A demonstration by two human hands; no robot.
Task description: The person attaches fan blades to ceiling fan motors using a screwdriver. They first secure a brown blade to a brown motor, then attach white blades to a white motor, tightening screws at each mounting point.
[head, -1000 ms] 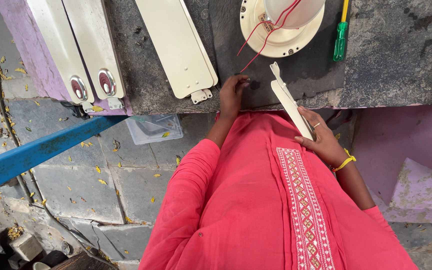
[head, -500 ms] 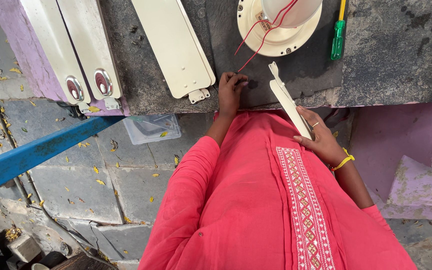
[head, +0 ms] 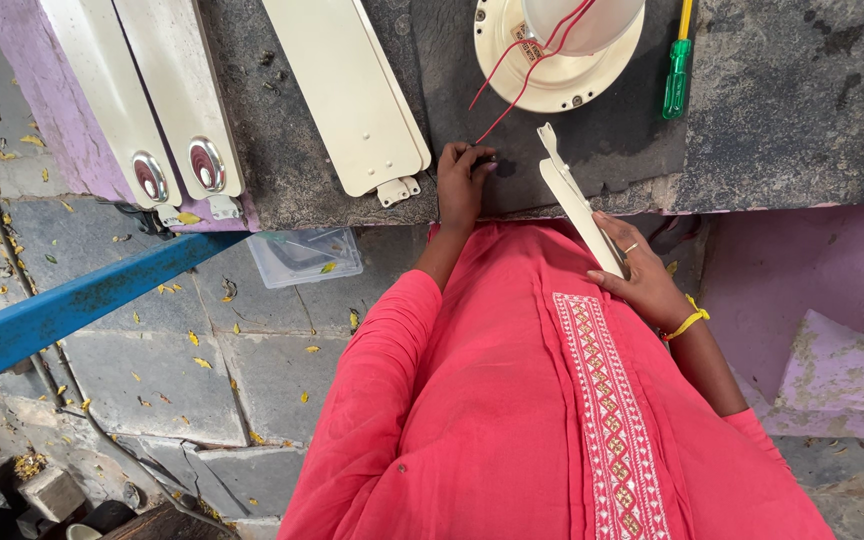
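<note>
The left hand (head: 464, 182) has stayed pinched on a small dark part (head: 483, 160) on the slab (head: 802, 110); the right hand (head: 642, 280) keeps gripping the fan blade (head: 577, 205), barely shifted.

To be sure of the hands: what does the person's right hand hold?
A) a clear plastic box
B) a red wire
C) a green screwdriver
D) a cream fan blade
D: the right hand grips the cream fan blade, tilted against the slab's edge.
</note>
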